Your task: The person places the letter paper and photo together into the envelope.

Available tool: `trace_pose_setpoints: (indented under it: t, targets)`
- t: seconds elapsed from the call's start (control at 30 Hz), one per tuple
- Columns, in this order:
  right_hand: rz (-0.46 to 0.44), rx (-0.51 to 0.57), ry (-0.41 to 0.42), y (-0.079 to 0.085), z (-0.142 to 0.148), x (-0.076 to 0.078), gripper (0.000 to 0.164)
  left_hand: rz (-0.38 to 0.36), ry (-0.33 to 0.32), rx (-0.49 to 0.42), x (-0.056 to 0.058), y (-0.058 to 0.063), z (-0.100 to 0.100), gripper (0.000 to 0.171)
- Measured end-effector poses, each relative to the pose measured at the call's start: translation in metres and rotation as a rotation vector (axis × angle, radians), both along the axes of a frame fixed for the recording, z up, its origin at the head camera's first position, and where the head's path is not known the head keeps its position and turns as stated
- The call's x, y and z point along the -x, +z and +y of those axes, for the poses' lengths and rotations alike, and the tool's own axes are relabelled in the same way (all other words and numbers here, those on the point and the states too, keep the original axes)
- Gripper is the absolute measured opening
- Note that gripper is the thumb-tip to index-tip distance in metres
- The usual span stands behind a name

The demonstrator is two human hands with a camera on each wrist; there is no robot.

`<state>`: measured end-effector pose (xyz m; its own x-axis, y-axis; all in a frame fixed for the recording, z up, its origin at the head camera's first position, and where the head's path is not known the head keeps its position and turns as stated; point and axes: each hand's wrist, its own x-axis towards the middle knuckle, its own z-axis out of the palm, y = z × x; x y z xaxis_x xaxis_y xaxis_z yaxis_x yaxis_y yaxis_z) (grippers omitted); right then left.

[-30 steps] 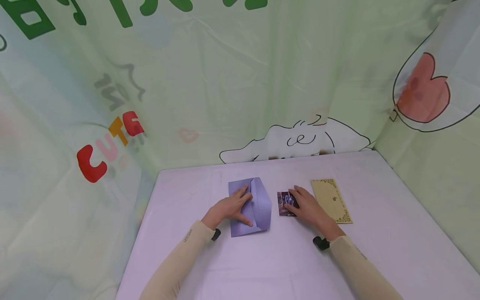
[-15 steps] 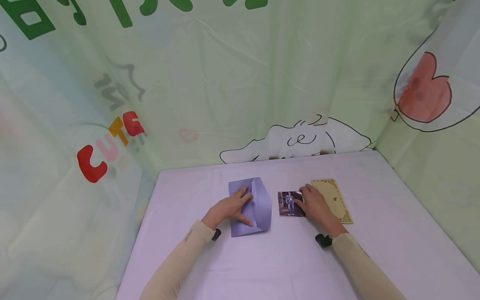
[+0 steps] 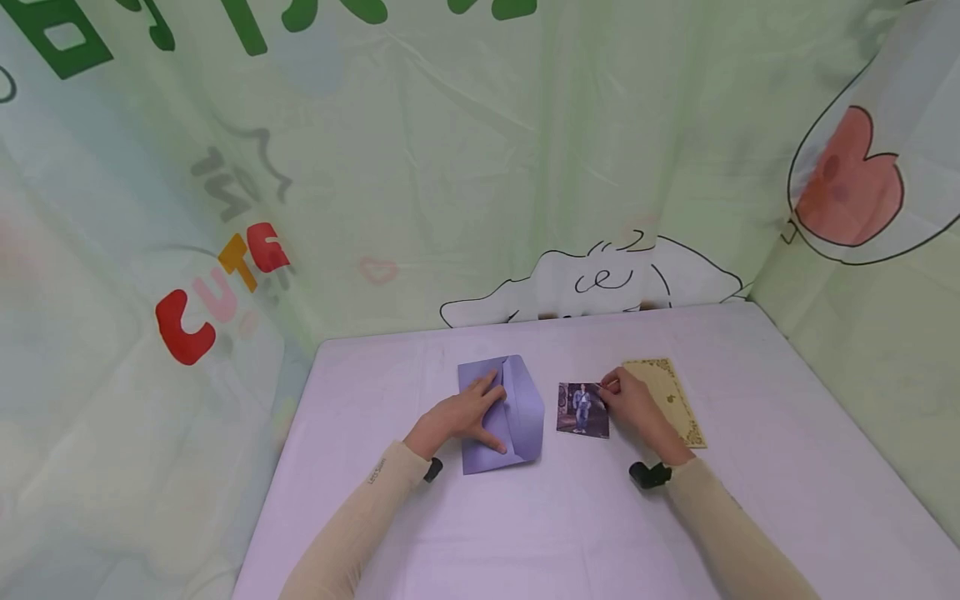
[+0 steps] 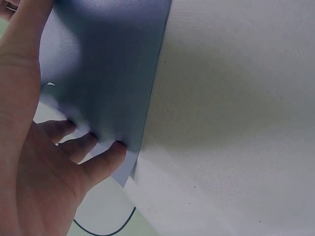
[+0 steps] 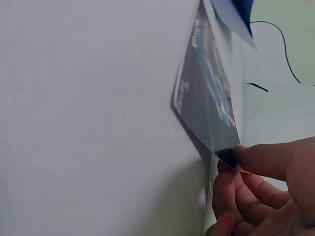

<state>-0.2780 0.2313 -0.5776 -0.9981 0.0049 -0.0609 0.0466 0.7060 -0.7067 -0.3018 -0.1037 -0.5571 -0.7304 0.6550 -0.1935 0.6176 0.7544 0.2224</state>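
A lilac paper envelope [image 3: 528, 421] lies on the table with its pointed flap turned to the right. My left hand [image 3: 463, 414] rests on it, fingers spread; in the left wrist view those fingertips [image 4: 117, 150] press near the end of the envelope [image 4: 113, 73]. To the right is a small square photo [image 3: 582, 410] of a standing figure in blue. My right hand [image 3: 636, 410] pinches its upper right corner. Seen from the right wrist, thumb and fingers of the hand [image 5: 270, 184] hold that corner of the photo [image 5: 202, 93], which is lifted off the cloth.
A cream card [image 3: 673, 400] with an ornate printed border lies partly behind the right hand. Lilac cloth covers the table [image 3: 517, 533]. A printed curtain [image 3: 420, 183] hangs along the back and sides, close to the table's edges.
My right hand slid rightward off the middle of the photo to its right edge, then took its upper right corner and lifted it. My left hand stayed on the envelope.
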Motion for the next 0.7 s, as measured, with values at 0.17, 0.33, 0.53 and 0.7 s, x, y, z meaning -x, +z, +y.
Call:
trace_pose_setpoints:
  t: [0.17,0.33,0.53,0.7]
  targets:
    - [-0.015,0.064,-0.018,0.001,0.006,0.004,0.024,0.007,-0.007,-0.008,-0.001,0.002,0.0,0.087]
    - [-0.031,0.111,-0.022,0.004,0.009,0.007,0.026,0.013,-0.008,-0.006,-0.001,0.003,0.0,0.087]
    - [-0.006,0.098,-0.014,0.011,0.008,0.011,0.027,0.012,-0.008,-0.002,-0.001,0.004,0.0,0.087]
    - [0.003,0.099,0.001,0.015,0.004,0.013,0.028,0.007,-0.012,0.002,-0.001,0.003,-0.001,0.087]
